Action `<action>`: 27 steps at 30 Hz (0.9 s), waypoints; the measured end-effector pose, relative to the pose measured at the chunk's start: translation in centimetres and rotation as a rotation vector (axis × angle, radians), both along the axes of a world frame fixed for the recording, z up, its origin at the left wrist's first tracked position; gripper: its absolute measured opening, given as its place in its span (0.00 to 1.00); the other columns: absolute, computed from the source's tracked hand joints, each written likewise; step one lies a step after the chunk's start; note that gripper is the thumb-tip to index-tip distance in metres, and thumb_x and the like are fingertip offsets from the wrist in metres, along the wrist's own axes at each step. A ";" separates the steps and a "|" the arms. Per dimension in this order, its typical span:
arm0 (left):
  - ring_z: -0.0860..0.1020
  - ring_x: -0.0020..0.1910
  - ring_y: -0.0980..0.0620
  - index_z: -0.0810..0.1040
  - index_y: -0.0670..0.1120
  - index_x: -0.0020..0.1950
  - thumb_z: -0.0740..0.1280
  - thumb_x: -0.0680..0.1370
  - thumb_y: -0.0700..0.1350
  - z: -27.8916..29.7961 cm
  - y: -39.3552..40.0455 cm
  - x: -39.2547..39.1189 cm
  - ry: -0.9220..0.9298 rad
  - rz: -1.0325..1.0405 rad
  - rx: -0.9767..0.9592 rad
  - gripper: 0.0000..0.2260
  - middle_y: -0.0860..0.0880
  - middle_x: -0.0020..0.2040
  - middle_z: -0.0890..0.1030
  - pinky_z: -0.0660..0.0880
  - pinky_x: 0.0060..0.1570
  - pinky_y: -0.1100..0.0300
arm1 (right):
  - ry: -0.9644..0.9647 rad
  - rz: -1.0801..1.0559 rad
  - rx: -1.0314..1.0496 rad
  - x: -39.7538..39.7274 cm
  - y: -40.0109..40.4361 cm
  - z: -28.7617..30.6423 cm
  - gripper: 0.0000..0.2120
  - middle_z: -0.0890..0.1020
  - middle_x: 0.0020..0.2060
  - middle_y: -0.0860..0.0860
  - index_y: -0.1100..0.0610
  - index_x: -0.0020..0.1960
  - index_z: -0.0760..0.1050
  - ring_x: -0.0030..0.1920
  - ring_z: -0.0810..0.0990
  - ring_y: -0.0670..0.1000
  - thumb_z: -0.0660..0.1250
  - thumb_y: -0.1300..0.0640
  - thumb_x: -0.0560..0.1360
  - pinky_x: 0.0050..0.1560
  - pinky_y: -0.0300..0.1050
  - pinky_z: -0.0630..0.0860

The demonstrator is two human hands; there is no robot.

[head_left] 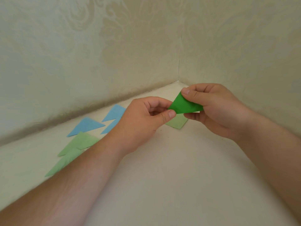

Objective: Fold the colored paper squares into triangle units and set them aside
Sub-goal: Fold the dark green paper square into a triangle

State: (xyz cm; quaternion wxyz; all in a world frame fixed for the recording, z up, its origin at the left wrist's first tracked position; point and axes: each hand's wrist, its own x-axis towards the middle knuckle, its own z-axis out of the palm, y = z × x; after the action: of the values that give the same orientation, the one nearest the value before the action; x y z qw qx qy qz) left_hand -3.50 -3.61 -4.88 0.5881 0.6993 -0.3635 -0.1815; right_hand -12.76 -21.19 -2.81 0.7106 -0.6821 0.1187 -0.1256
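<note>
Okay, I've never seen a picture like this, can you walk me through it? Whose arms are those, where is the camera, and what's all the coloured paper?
There is no machine here. The single picture comes from a wide-angle camera worn on a person's head, looking forward and down, so the two bare arms are that person's own. The left hand and right hand together pinch a dark green folded paper, held up above a pale tabletop set in a corner of patterned walls. On the tabletop at the left lie finished triangles: three blue triangles and two light green triangles, some partly hidden by the left arm. Just under the hands lies a light green paper, only partly visible.
</note>
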 end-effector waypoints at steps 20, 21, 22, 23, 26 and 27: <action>0.75 0.36 0.52 0.82 0.47 0.46 0.68 0.79 0.32 0.8 -0.3 -0.3 0.205 0.077 -0.093 0.10 0.47 0.38 0.80 0.75 0.43 0.60 | -0.146 -0.258 -0.372 0.7 -0.4 -0.8 0.05 0.77 0.35 0.53 0.50 0.45 0.82 0.35 0.73 0.49 0.72 0.56 0.79 0.38 0.44 0.72; 0.74 0.36 0.53 0.83 0.46 0.45 0.68 0.79 0.32 0.8 -0.3 -0.3 0.218 0.099 -0.090 0.10 0.47 0.38 0.79 0.76 0.43 0.60 | -0.190 -0.275 -0.442 0.7 -0.5 -1.0 0.04 0.76 0.36 0.51 0.47 0.47 0.82 0.36 0.72 0.47 0.72 0.56 0.79 0.38 0.43 0.72; 0.75 0.36 0.53 0.84 0.46 0.44 0.68 0.79 0.32 0.8 -0.4 -0.3 0.238 0.124 -0.084 0.10 0.47 0.38 0.79 0.76 0.43 0.60 | -0.240 -0.278 -0.505 0.6 -0.6 -1.1 0.05 0.76 0.38 0.47 0.44 0.49 0.81 0.37 0.73 0.44 0.72 0.54 0.79 0.39 0.41 0.73; 0.75 0.37 0.53 0.84 0.46 0.45 0.68 0.79 0.33 0.9 -0.4 -0.3 0.266 0.149 -0.076 0.10 0.47 0.38 0.80 0.77 0.43 0.60 | -0.290 -0.267 -0.577 0.5 -0.7 -1.1 0.05 0.77 0.41 0.44 0.41 0.50 0.80 0.41 0.75 0.42 0.73 0.51 0.78 0.43 0.39 0.74; 0.78 0.37 0.54 0.85 0.45 0.47 0.68 0.80 0.35 1.2 -0.4 -0.3 0.389 0.200 -0.076 0.08 0.48 0.39 0.83 0.79 0.45 0.60 | -0.373 -0.153 -0.830 -0.1 -0.7 -1.1 0.10 0.76 0.53 0.43 0.36 0.53 0.80 0.56 0.77 0.45 0.74 0.45 0.72 0.55 0.39 0.73; 0.79 0.37 0.54 0.85 0.45 0.48 0.68 0.80 0.35 1.3 -0.4 -0.3 0.435 0.202 -0.088 0.08 0.48 0.39 0.84 0.79 0.45 0.60 | -0.384 -0.114 -0.892 -0.2 -0.7 -1.2 0.11 0.75 0.55 0.43 0.37 0.52 0.81 0.58 0.76 0.47 0.75 0.45 0.71 0.58 0.39 0.71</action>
State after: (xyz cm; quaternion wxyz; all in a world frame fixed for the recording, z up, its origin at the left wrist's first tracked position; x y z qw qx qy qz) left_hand -3.75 -4.04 -3.60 0.6975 0.6504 -0.1639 -0.2521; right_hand -12.93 -21.94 -4.00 0.3501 -0.8770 -0.0426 -0.3263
